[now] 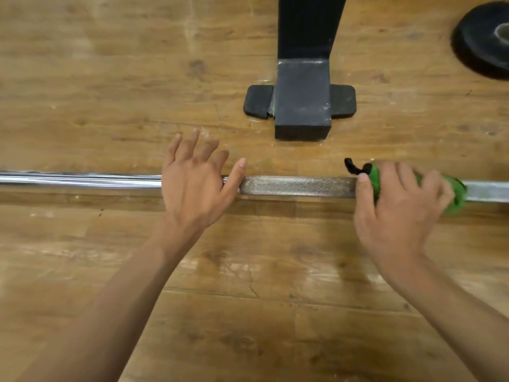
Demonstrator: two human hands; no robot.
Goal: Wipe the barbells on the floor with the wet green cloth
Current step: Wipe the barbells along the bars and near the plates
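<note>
Wiping looks to be under way on the one barbell [297,186] in view, which lies flat on the wooden floor [248,299] and runs across the middle of the frame from the left edge to the right edge. The right hand [399,205], at centre right, is curled over the green cloth [455,193], holding it wrapped on the bar just past the right end of the rough gripping section; a small black tag of the cloth sticks out beside the thumb. The left hand [192,183] is released, fingers spread and straight, its palm over the bar where the smooth stretch meets the rough one. Whether it presses down or only hovers is hard to tell.

My guess is that the next move is a slide of the cloth along the bar, with the left hand steadying it against rolling. Leftward, the rough section between the hands is free. Rightward, the bar leaves the frame. Above the bar, a black rack foot [303,106] stands near but apart from it, and a weight plate [484,40] sits at upper right, well clear.
</note>
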